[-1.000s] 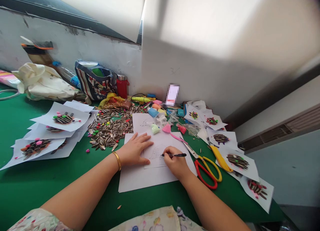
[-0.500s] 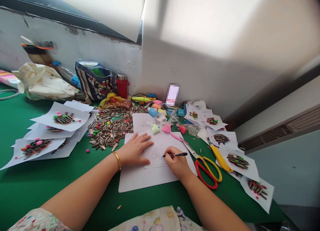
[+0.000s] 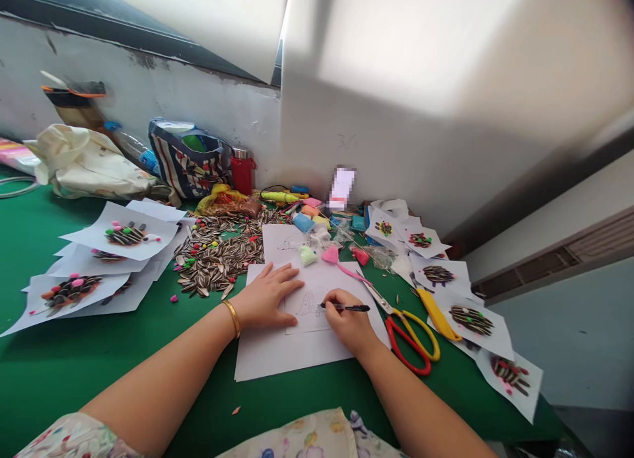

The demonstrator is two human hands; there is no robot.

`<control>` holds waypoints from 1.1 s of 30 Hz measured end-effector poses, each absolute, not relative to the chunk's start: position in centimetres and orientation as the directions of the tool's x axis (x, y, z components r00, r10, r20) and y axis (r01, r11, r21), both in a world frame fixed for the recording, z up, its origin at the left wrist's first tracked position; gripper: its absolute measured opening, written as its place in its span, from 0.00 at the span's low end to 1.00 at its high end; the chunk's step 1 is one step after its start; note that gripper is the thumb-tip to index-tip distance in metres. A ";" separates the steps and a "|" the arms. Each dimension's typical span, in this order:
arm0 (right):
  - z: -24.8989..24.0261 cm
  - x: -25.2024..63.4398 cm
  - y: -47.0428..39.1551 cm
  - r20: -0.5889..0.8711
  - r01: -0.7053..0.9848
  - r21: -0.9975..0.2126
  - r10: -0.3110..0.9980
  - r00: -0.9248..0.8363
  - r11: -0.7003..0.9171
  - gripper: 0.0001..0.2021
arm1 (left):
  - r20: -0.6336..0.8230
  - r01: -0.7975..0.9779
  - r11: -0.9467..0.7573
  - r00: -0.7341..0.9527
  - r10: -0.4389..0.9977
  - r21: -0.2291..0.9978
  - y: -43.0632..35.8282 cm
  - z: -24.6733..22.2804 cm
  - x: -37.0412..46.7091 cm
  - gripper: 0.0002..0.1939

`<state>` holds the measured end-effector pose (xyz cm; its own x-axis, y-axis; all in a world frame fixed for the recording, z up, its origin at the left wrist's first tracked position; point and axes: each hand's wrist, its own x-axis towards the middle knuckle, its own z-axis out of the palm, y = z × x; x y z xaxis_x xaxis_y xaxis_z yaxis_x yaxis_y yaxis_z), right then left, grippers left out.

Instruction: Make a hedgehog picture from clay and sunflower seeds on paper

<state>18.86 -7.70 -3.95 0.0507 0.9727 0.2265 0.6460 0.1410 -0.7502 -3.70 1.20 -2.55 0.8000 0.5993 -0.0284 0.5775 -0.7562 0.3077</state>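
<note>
My right hand [image 3: 348, 319] grips a black pen [image 3: 352, 307], its tip at a line drawing of a small animal [image 3: 308, 305] on a small white sheet [image 3: 302, 324]. Flat on the paper's left part lies my left hand [image 3: 271, 295], fingers spread, a gold bangle on the wrist. Larger white paper [image 3: 262, 362] sits beneath the small sheet. Just right of my right hand are scissors [image 3: 403, 326] with one red and one yellow handle loop. Behind the hands, another sheet with a drawing [image 3: 281, 238] is partly covered by clay packets.
Striped sunflower seeds [image 3: 218, 250] are heaped at the left. Seed-decorated papers lie in a left stack [image 3: 143, 246] and a right row [image 3: 480, 319], beside a yellow utility knife [image 3: 438, 314]. Along the wall stand a red bottle [image 3: 242, 172], a striped bag [image 3: 185, 160] and a phone [image 3: 341, 188].
My right hand and the pen have shifted very slightly on the drawing, which shows a few more lines near the pen tip. My left hand stays put.
</note>
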 end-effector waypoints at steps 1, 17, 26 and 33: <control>-4.0 18.9 -7.7 0.229 0.643 -0.752 0.972 0.050 0.144 0.07 | -0.028 0.578 -0.756 0.800 0.600 0.308 1.2 -2.5 -3.7 0.43; -3.7 19.0 -7.7 0.221 0.639 -0.756 0.974 0.046 0.141 0.07 | -0.020 0.572 -0.751 0.799 0.600 0.330 1.2 -2.6 -3.7 0.43; -3.8 18.9 -7.5 0.224 0.642 -0.748 0.975 0.008 0.167 0.07 | -0.029 0.576 -0.750 0.799 0.601 0.326 1.2 -2.7 -3.7 0.43; -3.8 19.0 -7.6 0.235 0.637 -0.753 0.972 0.026 0.165 0.07 | -0.025 0.571 -0.753 0.802 0.597 0.326 1.2 -2.6 -3.7 0.43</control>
<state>19.04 -7.55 -3.76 0.0257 0.9716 0.2352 0.6369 0.1654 -0.7530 -3.72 1.23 -2.64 0.8017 0.5973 -0.0250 0.5713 -0.7532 0.3260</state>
